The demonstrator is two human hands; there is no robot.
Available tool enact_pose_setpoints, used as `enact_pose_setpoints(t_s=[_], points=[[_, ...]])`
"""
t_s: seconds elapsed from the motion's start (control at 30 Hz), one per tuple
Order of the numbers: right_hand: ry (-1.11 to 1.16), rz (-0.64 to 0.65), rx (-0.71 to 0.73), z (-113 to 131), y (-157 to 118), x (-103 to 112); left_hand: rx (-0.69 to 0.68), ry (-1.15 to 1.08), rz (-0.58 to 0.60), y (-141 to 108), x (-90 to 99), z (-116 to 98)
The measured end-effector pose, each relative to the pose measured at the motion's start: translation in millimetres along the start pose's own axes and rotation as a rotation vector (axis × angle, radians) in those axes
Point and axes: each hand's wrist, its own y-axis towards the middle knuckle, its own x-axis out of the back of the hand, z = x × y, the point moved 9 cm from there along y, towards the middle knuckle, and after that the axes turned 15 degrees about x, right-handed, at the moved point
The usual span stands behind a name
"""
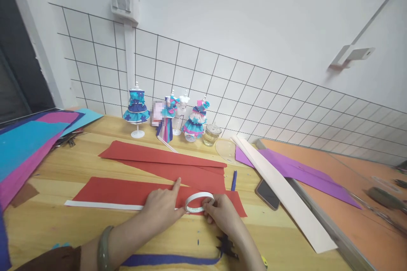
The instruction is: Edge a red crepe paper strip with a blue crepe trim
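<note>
A strip of red paper (108, 190) lies across the table, with white tape (104, 206) along its near edge. My left hand (160, 205) rests on this strip, index finger stretched out and thumb near the tape roll; its other fingers are partly hidden. My right hand (219, 211) is closed on a roll of white tape (199, 195), which stands tilted on its edge above the strip. Behind it lie more folded red paper pieces (159, 159).
Small mannequins in paper dresses (136, 106) stand at the back beside a glass (211, 134). Coloured sheets (28, 144) lie left. On the right are a phone (267, 194), a long pale strip (289, 199) and purple paper (305, 175). A blue strip (171, 259) lies in front.
</note>
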Motion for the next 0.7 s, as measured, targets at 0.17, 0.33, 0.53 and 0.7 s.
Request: enact_pose_setpoints(t_s=[0.17, 0.33, 0.53, 0.7], points=[[-0.031, 0.002, -0.03, -8, 1, 7, 0.014, -0.003, 0.01, 0, -0.8, -1], [-0.036, 0.0, -0.046, -17, 2, 12, -0.004, 0.021, 0.02, -1, 1.3, -5], [-0.045, -0.009, -0.042, -13, -2, 16, -0.013, 0.026, 0.042, -2, 4.5, -9], [-0.078, -0.024, -0.048, -11, -4, 22, -0.011, 0.04, 0.052, 0, 3.7, -12]])
